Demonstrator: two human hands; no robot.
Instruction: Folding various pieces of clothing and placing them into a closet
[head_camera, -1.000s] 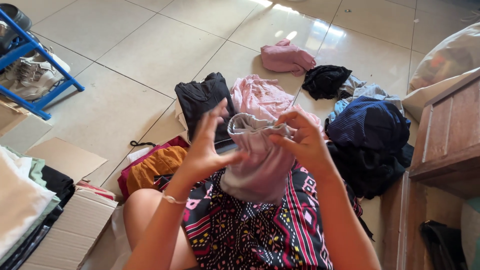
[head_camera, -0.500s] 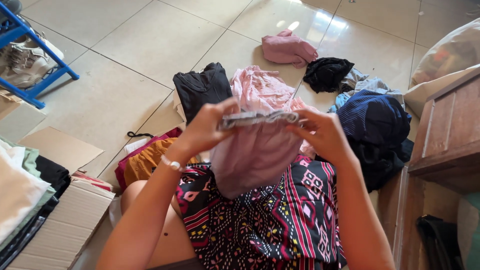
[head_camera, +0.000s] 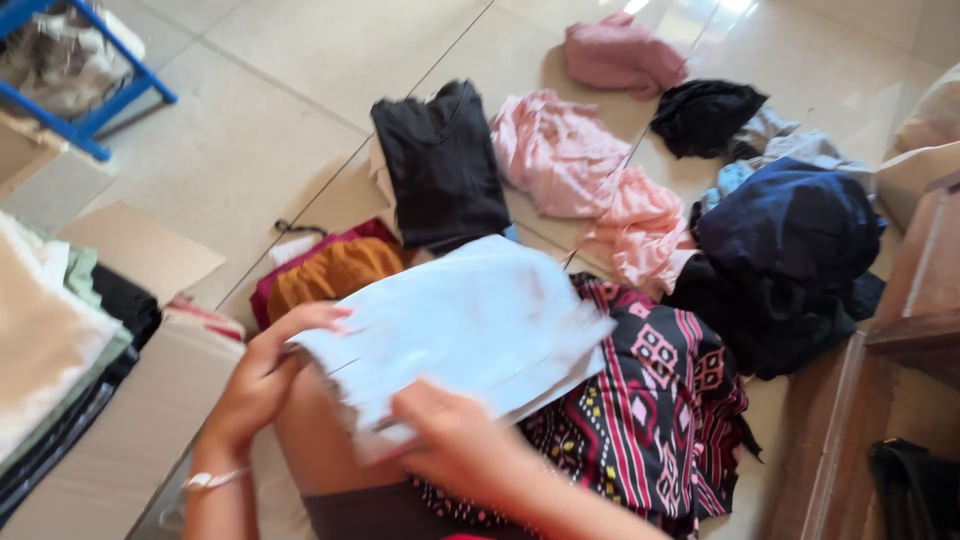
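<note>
A pale blue-white folded garment (head_camera: 470, 320) lies flat over my lap. My left hand (head_camera: 270, 370) grips its left edge. My right hand (head_camera: 460, 450) holds its near edge from below. Under it lies a dark patterned cloth (head_camera: 650, 420) with red and white motifs. Beyond it on the tiled floor lie a black garment (head_camera: 440, 165), a pink garment (head_camera: 570, 165) and a mustard cloth (head_camera: 330, 272) on a maroon one.
A dark navy heap (head_camera: 785, 250) lies right, with a black piece (head_camera: 705, 115) and a rose piece (head_camera: 620, 52) farther back. Cardboard box with stacked folded clothes (head_camera: 60, 340) is at left. A blue rack (head_camera: 90, 95) stands top left; wooden furniture (head_camera: 900, 350) at right.
The garment was held up bunched between both hands; now it is lowered, flattened and folded across my lap. My view has tilted down and left.
</note>
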